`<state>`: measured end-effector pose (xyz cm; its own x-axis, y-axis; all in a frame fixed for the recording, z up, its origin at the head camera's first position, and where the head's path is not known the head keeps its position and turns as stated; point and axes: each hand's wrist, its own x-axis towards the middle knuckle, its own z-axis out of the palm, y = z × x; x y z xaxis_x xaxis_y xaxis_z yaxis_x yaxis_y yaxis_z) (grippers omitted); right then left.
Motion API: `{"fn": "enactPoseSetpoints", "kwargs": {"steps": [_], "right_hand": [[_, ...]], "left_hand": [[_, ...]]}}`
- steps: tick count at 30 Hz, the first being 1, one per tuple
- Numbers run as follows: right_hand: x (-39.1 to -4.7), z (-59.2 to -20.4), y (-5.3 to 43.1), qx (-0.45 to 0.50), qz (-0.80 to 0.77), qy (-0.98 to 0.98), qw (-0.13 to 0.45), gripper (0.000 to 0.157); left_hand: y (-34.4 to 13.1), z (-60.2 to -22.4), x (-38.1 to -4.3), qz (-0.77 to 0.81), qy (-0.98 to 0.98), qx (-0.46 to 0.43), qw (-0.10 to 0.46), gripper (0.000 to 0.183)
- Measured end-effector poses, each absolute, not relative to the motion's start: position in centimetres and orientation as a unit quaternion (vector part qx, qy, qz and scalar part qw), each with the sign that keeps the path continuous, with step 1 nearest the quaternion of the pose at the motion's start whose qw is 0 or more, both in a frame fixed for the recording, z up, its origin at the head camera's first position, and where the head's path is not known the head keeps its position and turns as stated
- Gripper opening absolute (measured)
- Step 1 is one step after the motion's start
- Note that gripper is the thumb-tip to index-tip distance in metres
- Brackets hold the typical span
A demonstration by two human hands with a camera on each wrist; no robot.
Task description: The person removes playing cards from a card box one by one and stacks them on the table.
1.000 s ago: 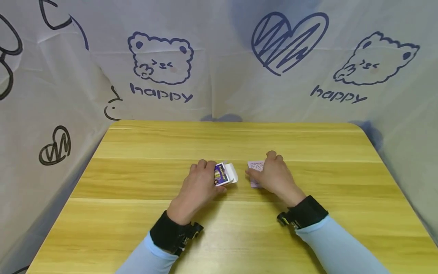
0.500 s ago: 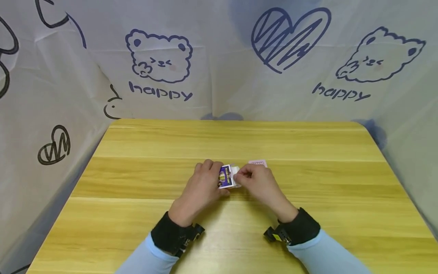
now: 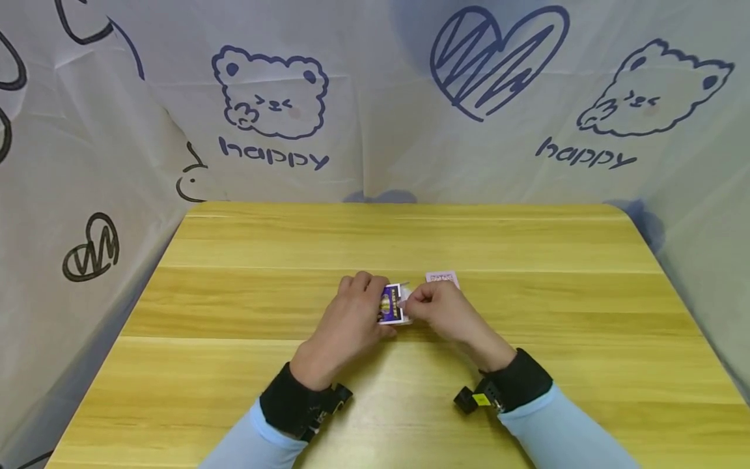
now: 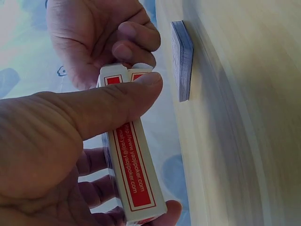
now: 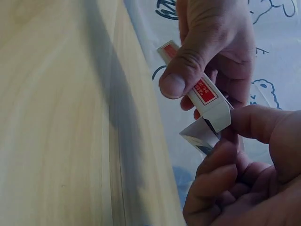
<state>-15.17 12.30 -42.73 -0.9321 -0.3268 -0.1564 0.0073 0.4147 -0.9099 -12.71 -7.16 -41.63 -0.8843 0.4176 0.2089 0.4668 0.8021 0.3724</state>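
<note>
Item: small white cardboard card box (image 3: 391, 304) with purple-and-yellow face and red side panels, held over the middle of the yellow wood-grained table (image 3: 527, 254), well apart from the left and right edges. Left hand (image 3: 351, 316): thumb laid across the narrow red panel, fingers wrapped round the opposite side. Right hand (image 3: 450, 312): thumb and forefinger pinching the box's white end flaps (image 5: 217, 117), remaining fingers curled inward. Forearms in light-blue sleeves (image 3: 568, 426), converging from the near edge. Item: pink-and-white patterned card deck (image 3: 441, 277), on the surface, just beyond the right hand towards the far edge.
</note>
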Motion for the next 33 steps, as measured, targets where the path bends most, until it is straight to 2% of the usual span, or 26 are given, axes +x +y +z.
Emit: {"fn": "enactPoseSetpoints", "kwargs": {"steps": [3,9,16,20,25,28,33], "right_hand": [[-15.2,-42.6,12.5,-0.091,-0.548,0.814,0.169,0.014],[-15.2,-42.2,12.6,-0.081,-0.542,0.822,0.156,0.019],[-15.1,-42.0,12.7,-0.059,-0.574,0.802,0.157,0.018],[-15.6,-41.6,14.0,-0.026,-0.625,0.772,0.113,0.022],[-18.5,-40.7,17.5,-0.018,-0.590,0.805,0.054,0.028],[-20.9,-40.3,19.9,-0.028,-0.545,0.834,0.083,0.027],[-23.8,-40.4,22.3,-0.058,-0.474,0.861,0.174,0.023]], "left_hand": [[-7.1,-41.6,-12.7,-0.221,-0.950,-0.217,0.046,0.075],[-7.2,-41.6,-12.7,-0.218,-0.959,-0.177,0.035,0.075],[-7.1,-41.5,-12.8,-0.208,-0.968,-0.138,0.025,0.076],[-7.2,-41.4,-12.9,-0.204,-0.973,-0.110,0.019,0.080],[-7.5,-41.2,-13.0,-0.209,-0.974,-0.090,0.019,0.082],[-7.7,-41.1,-13.1,-0.215,-0.973,-0.085,0.020,0.080],[-7.8,-41.2,-13.0,-0.218,-0.971,-0.093,0.020,0.079]]}}
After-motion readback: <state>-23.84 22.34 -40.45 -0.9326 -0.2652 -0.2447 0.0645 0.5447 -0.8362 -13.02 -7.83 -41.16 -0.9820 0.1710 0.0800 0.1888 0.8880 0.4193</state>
